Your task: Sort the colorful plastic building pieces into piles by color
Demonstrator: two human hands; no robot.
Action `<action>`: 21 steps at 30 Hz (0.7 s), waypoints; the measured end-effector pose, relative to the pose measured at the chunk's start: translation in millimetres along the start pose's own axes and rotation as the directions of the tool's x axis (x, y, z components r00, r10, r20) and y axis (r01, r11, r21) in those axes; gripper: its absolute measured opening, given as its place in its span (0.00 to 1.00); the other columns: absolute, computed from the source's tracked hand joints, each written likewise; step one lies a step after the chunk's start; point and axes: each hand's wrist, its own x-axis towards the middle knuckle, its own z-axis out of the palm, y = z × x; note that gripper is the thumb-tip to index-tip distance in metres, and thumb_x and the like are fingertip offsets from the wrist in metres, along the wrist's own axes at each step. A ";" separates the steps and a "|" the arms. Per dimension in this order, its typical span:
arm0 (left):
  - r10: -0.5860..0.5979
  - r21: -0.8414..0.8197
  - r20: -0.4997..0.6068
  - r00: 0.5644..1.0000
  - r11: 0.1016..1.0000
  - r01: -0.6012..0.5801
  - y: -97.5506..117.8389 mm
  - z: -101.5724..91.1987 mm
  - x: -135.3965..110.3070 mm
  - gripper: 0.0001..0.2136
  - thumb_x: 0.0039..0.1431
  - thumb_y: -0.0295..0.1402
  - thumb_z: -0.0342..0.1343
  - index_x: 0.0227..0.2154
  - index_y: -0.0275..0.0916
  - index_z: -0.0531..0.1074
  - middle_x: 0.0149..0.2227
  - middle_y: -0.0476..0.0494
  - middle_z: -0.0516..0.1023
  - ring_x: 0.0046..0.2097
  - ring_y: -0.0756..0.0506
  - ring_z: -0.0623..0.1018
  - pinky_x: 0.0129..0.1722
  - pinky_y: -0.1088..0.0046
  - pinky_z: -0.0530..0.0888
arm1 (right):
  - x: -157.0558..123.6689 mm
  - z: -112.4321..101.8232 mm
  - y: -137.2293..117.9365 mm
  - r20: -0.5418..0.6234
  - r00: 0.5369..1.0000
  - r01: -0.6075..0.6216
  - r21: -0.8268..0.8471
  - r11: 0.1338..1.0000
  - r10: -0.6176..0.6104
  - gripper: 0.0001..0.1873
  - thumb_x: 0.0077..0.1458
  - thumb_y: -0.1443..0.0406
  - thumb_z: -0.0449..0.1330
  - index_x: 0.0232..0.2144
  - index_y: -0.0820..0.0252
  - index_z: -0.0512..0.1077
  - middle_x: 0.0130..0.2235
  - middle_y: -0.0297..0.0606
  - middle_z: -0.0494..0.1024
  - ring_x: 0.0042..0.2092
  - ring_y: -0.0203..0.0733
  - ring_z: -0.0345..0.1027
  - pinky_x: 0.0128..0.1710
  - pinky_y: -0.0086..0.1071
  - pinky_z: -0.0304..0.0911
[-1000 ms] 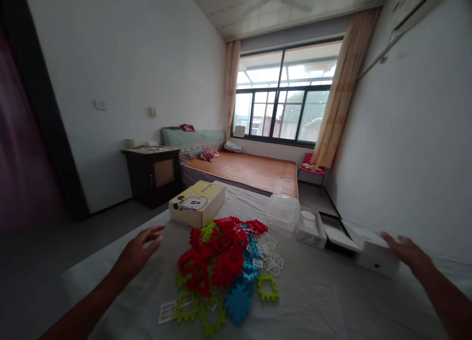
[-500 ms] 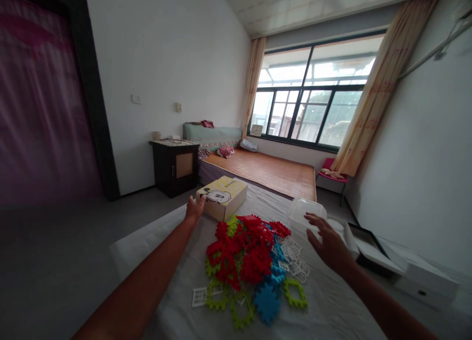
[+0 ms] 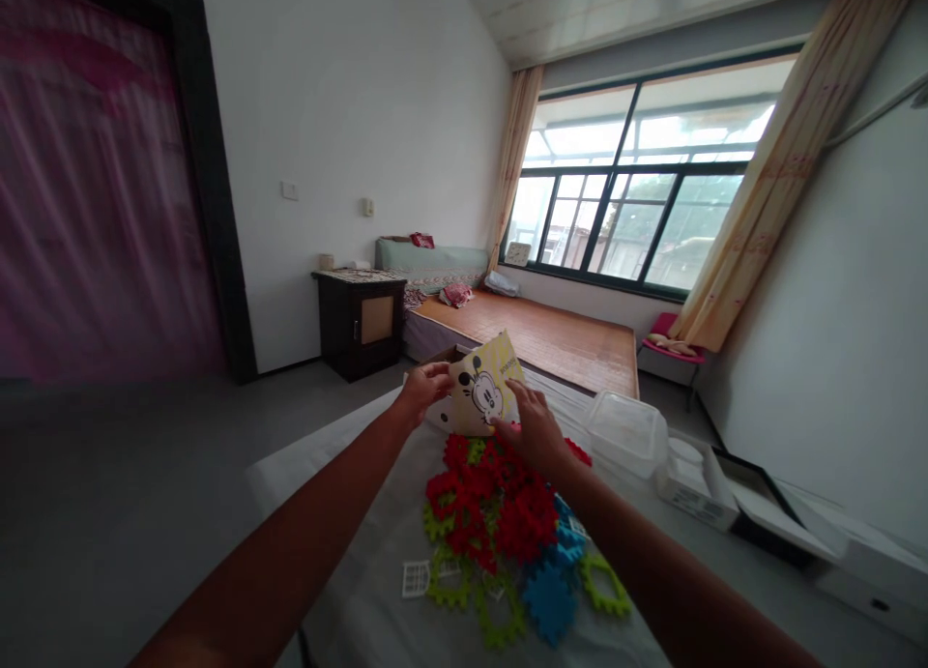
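A cardboard box (image 3: 440, 414) stands behind the heap, and its yellow-and-white lid (image 3: 487, 390) with a cartoon face is tilted up towards me. My left hand (image 3: 427, 388) grips the lid's left side, fingers closed at the edge. On the opposite side, my right hand (image 3: 535, 421) holds the lid between thumb and fingers. The inside of the box is mostly hidden behind the lid. Just below my hands lie heaped toothed puzzle pieces: red pieces (image 3: 528, 518), blue pieces (image 3: 549, 600) and green pieces (image 3: 500, 618). A white lattice piece (image 3: 416, 579) lies at the left.
Right of the heap is a clear plastic container (image 3: 624, 431), with a white carton (image 3: 696, 489) and a dark-edged tray (image 3: 761, 508) beyond. A pale cloth (image 3: 348, 523) covers the table. Behind stand a dark cabinet (image 3: 361, 325), a bed (image 3: 551, 334) and a pink chair (image 3: 674, 337).
The box lid has swung up from flat to tilted. My right hand has come from beside the plastic container to the lid. The camera view has shifted slightly left.
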 end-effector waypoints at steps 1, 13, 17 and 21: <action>0.008 -0.002 0.068 0.998 1.000 -0.008 2.2 4.9 -2.9 0.19 0.44 0.28 0.62 0.43 0.34 0.74 0.41 0.39 0.79 0.39 0.46 0.78 0.34 0.75 0.73 | 8.1 5.3 -7.1 -0.001 1.000 -0.010 -0.030 1.000 0.010 0.38 0.52 0.59 0.59 0.62 0.59 0.51 0.61 0.49 0.60 0.60 0.55 0.53 0.53 0.51 0.60; 0.048 0.427 -0.282 0.958 0.900 0.081 -1.9 -58.1 33.5 0.29 0.51 0.39 0.60 0.55 0.32 0.64 0.60 0.24 0.59 0.54 0.33 0.71 0.42 0.67 0.74 | 50.5 5.2 -6.0 -0.002 0.995 -0.095 -0.207 0.974 0.097 0.23 0.54 0.48 0.56 0.46 0.53 0.64 0.59 0.44 0.61 0.56 0.56 0.56 0.43 0.46 0.64; -0.145 0.359 -0.358 0.922 0.890 0.280 -22.6 -51.2 46.9 0.38 0.47 0.49 0.61 0.55 0.29 0.60 0.58 0.16 0.60 0.44 0.30 0.77 0.28 0.63 0.76 | 52.5 -1.3 1.7 0.085 0.986 -0.115 -0.266 0.957 0.142 0.23 0.49 0.54 0.63 0.45 0.54 0.64 0.52 0.44 0.68 0.49 0.51 0.65 0.39 0.39 0.63; -0.274 0.280 -0.358 0.893 0.881 0.382 -35.2 -30.9 50.2 0.40 0.47 0.50 0.61 0.58 0.34 0.54 0.57 0.21 0.62 0.43 0.32 0.77 0.25 0.64 0.76 | 50.6 -19.5 5.5 0.171 0.982 -0.015 -0.329 0.944 0.075 0.21 0.47 0.61 0.66 0.44 0.53 0.65 0.46 0.38 0.71 0.44 0.46 0.70 0.37 0.34 0.61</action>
